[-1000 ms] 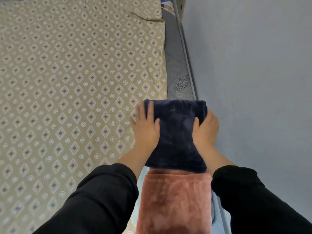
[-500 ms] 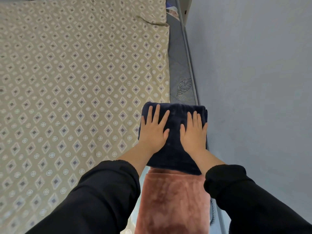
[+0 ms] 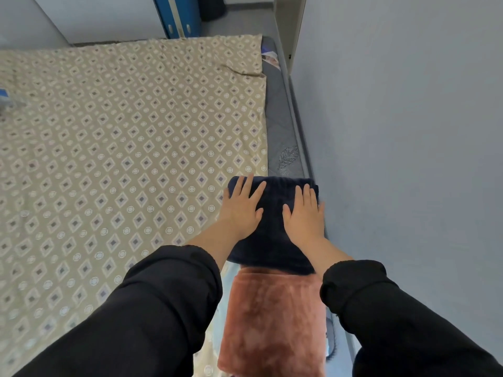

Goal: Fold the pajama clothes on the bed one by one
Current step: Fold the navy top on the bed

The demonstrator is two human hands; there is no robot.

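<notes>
View: head camera, looking forward and down along both arms.
Task item: folded navy pajama piece (image 3: 272, 240) — a thick, plush rectangle lying at the right edge of the bed, close beside the wall (image 3: 408, 131).
Second item: folded rust-pink pajama piece (image 3: 272, 322), nearer the person. Its far edge meets the near edge of the navy piece; whether it runs underneath cannot be told.
Left hand (image 3: 242, 206): palm down on the left half of the navy piece, fingers straight and slightly spread, tips near its far edge.
Right hand (image 3: 304, 213): palm down on the right half, fingers straight and closer together, outer side at the right edge of the fabric.
Grip, left: wide and flat, curled round nothing, pressing only.
Grip, right: wide and flat, pressing only.
Spacing: hands apart, a strip of navy fabric showing between the thumbs.
Sleeves: black sleeves (image 3: 152, 308) on both arms, forearms bare above the wrists.
Bed: beige sheet (image 3: 122, 145) with a diamond-and-ring pattern — creased near its far right corner.
Mattress: grey mattress (image 3: 277, 112) exposed along the right of the sheet, a leaf motif just beyond the navy piece.
Background: blue cabinet doors (image 3: 179, 17) past the far end of the bed.
</notes>
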